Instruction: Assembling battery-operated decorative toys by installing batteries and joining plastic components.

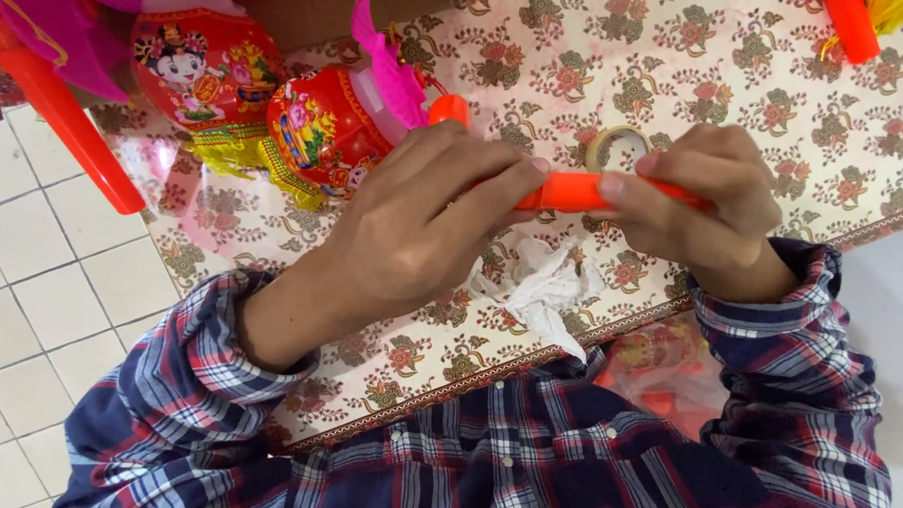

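Note:
Both my hands hold one orange plastic stick [567, 192] level above a table with a floral patterned cover [686, 86]. My left hand [411, 230] grips its left part, fingers wrapped over it. My right hand [705, 205] pinches its right part between thumb and fingers. A roll of clear tape [616, 144] lies on the table just behind the stick. A red lantern [327, 128] with gold fringe and a pink feather-like piece [390, 71] lies beyond my left hand. Crumpled white tissue [545, 291] rests below the stick.
A second red lantern [205, 67] with a cartoon figure lies at the back left. Long orange sticks [67, 122] stand at the left and one at the top right [848, 10]. White tiled floor [33, 299] borders the table's left edge. A clear bag with orange parts [666, 372] sits in my lap.

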